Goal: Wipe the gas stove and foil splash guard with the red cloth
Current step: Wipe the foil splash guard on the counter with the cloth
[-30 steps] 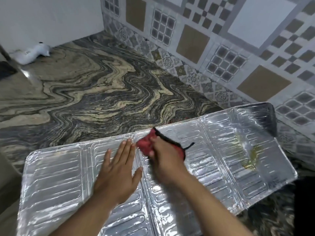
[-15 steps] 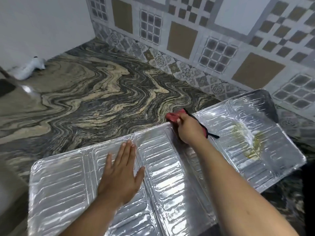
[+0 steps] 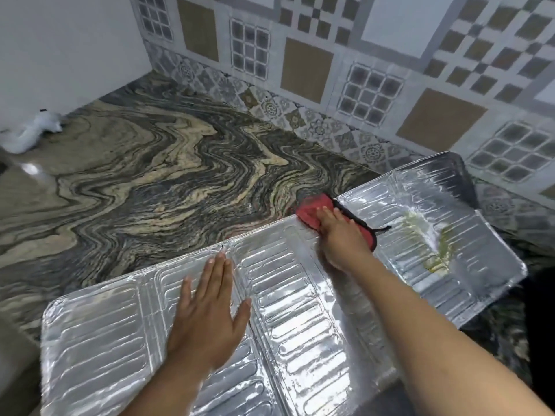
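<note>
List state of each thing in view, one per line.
foil splash guard: lying flat on countertop, yellowish stain on right panel
red cloth: pressed at guard's far edge
right hand: on cloth
left hand: open, flat on guard
white bag: crumpled, far left

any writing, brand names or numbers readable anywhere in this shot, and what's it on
None: no text can be read in this view.
Foil splash guard: embossed ribs only, no lettering.
Red cloth under the right hand: no label or tag shows.
Wall tiles: geometric and floral patterns, no words.
White crumpled object on the far countertop: too small and blurred to tell.
</note>
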